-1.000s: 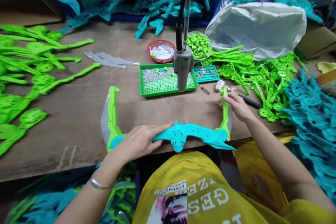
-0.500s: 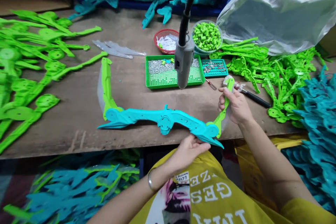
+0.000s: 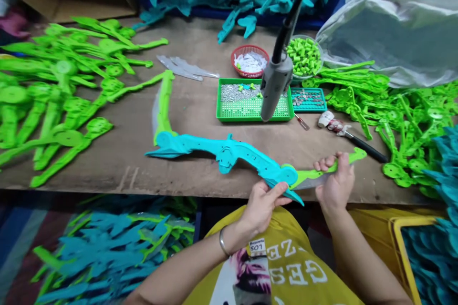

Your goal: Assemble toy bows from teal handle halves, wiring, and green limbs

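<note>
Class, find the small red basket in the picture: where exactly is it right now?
In the head view, the red basket sits at upper centre, just beyond the green tray and left of the bowl of green pieces.

bare desk point(image 3: 265, 134) between blue-green frame point(image 3: 225, 157) and green tray point(image 3: 246, 115), grey driver point(image 3: 275, 89) hanging over the tray, green heap point(image 3: 75, 107) blocking left, wrapped tool point(image 3: 361, 143) at right
</note>
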`<state>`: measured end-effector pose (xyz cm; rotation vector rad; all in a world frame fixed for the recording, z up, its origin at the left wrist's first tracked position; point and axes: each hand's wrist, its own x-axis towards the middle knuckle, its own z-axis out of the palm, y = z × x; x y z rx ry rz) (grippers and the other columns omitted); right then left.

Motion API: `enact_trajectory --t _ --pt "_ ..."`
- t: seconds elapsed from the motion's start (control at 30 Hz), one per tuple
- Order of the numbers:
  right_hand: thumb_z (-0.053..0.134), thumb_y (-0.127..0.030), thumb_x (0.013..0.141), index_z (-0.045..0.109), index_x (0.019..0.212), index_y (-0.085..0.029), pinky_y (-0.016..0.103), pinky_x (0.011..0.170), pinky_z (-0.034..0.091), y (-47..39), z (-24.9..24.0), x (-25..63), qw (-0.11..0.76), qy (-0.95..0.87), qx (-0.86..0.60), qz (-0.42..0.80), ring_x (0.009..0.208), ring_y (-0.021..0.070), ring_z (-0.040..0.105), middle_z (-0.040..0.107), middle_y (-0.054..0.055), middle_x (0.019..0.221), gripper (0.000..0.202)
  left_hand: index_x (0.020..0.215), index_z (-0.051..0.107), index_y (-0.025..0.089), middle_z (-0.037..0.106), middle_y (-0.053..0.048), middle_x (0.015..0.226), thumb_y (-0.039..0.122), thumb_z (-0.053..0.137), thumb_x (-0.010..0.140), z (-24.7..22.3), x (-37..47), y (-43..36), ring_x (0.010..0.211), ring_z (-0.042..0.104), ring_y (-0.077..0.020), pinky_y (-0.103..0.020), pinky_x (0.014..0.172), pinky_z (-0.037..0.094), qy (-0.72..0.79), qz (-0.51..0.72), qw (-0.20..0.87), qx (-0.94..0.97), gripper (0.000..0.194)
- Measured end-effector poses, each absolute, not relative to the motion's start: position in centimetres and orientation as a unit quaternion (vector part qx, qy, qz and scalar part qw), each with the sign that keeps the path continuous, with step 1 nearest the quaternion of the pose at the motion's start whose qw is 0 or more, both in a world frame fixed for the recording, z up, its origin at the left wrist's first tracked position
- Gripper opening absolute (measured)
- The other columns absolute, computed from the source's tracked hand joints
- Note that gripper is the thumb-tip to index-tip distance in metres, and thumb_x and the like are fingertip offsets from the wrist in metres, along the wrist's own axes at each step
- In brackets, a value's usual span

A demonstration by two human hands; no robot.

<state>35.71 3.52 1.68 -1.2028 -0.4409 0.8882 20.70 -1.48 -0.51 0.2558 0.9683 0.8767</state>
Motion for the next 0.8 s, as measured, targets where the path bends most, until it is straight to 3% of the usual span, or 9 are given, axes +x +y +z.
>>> enact_trajectory --t 0.23,0.47,0.8 --pt "0.075 -0.05 0.082 0.043 0.078 -0.023 0.02 0.047 0.042 3.7 1.5 37.4 0.691 -0.251 -0.558 0.384 0.043 0.0047 0.042 0.046 -0.013 0.053 0.042 0.104 0.073 0.015 0.074 -0.013 0.117 0.044 0.09 0.067 -1.8 22.1 -1.9 0.108 0.07 -0.0249 -0.037 0.091 0.058 0.408 0.405 0.81 0.115 0.05" --pt "0.078 -0.042 0.08 0.048 0.074 -0.021 0.019 0.042 0.04 3.6 2.7 37.8 0.725 -0.266 -0.519 0.366 0.04 0.0054 0.042 0.048 -0.012 0.049 0.037 0.113 0.072 0.02 0.074 -0.008 0.119 0.042 0.091 0.066 -2.2 22.4 -1.6 0.111 0.069 -0.0224 -0.039 0.102 0.053 0.369 0.406 0.827 0.123 0.055" --pt "0.07 -0.038 0.081 0.051 0.075 -0.024 0.02 0.036 0.034 2.3 3.3 37.9 0.747 -0.309 -0.488 0.329 0.033 0.0066 0.037 0.047 -0.012 0.048 0.024 0.115 0.073 0.017 0.075 -0.009 0.116 0.04 0.08 0.081 -1.9 20.8 -1.2 0.12 0.065 -0.0264 -0.046 0.112 0.046 0.334 0.376 0.827 0.25 0.041"
